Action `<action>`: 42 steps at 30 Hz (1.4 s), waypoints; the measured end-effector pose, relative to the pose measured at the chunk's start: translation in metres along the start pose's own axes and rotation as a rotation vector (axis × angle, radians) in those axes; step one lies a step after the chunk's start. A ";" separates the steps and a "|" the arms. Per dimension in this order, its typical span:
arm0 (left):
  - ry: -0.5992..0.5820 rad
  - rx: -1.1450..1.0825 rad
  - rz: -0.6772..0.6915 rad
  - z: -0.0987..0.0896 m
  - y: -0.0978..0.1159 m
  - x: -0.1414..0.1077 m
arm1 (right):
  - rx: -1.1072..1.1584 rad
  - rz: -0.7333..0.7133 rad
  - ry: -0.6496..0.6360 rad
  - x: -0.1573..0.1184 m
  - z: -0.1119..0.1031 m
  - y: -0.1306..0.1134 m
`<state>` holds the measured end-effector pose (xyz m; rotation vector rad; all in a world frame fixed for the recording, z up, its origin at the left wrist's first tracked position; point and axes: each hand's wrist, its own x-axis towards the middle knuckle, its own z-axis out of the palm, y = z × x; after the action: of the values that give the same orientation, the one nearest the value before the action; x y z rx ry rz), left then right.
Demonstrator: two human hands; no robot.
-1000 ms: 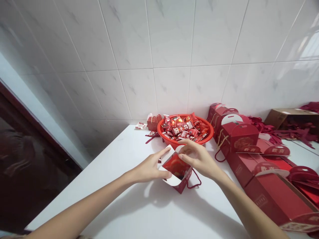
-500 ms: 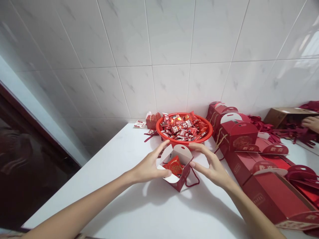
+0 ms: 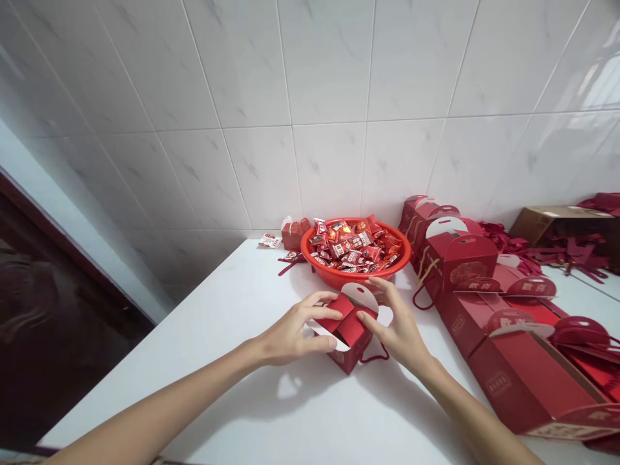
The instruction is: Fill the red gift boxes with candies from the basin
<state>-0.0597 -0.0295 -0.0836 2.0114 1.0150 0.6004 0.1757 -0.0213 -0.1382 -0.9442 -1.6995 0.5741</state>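
Head view. Red paperboard gift box (image 3: pixel 347 359) upright on the white counter (image 3: pixel 217 303), before a red basin (image 3: pixel 336 277) of wrapped sweets (image 3: pixel 358 250); one corner faces the wearer, its tab-to-tab axis running near left to far right. Left hand (image 3: pixel 296 330) curved over the top, grip indeterminate; right hand (image 3: pixel 400 330) open, thumb at a flap (image 3: pixel 352 331).

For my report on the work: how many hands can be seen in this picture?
2. The left hand is at the left side of the red box between them, fingers over a flap; the right hand is at its right side. Others may be hidden.
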 end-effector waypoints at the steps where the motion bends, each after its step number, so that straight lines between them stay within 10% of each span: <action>1: -0.019 0.009 0.012 0.000 0.000 0.000 | -0.009 -0.014 -0.006 0.000 0.000 0.000; 12: 0.186 0.126 0.054 0.012 -0.011 0.006 | 0.100 -0.024 -0.244 -0.005 -0.001 -0.010; 22: 0.056 0.184 0.124 0.014 -0.009 0.008 | 0.105 0.297 -0.156 0.006 -0.005 0.009; 42: 0.254 0.518 -0.087 0.022 -0.004 0.010 | 0.163 0.260 -0.301 -0.003 -0.001 -0.003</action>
<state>-0.0400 -0.0296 -0.0988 2.3565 1.5264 0.5995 0.1756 -0.0255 -0.1369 -1.0050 -1.7710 1.0559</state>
